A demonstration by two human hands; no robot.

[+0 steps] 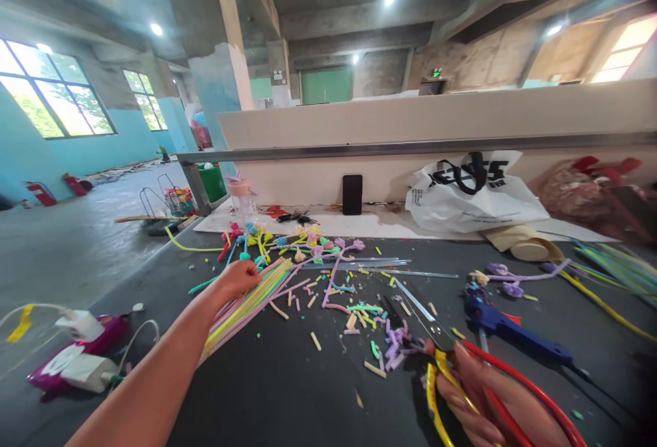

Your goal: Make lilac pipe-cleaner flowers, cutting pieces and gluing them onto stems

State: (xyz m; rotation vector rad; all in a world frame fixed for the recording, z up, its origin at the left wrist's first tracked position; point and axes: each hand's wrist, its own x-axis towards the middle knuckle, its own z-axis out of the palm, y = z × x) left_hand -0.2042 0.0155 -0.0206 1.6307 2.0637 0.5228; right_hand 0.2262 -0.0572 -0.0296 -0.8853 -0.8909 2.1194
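Right hand (pixel 493 402) at 5 o'clock grips red-yellow scissors (pixel 436 337), left hand (pixel 237 279) at 10 closes on the straw bundle (pixel 251 300); I judge cutting half done: cut bits (pixel 369 327) litter the centre, bundle uncut.

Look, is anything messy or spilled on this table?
Yes. Small cut pieces of coloured stems lie scattered over the dark table, between the left hand on the stem bundle and the right hand holding scissors.
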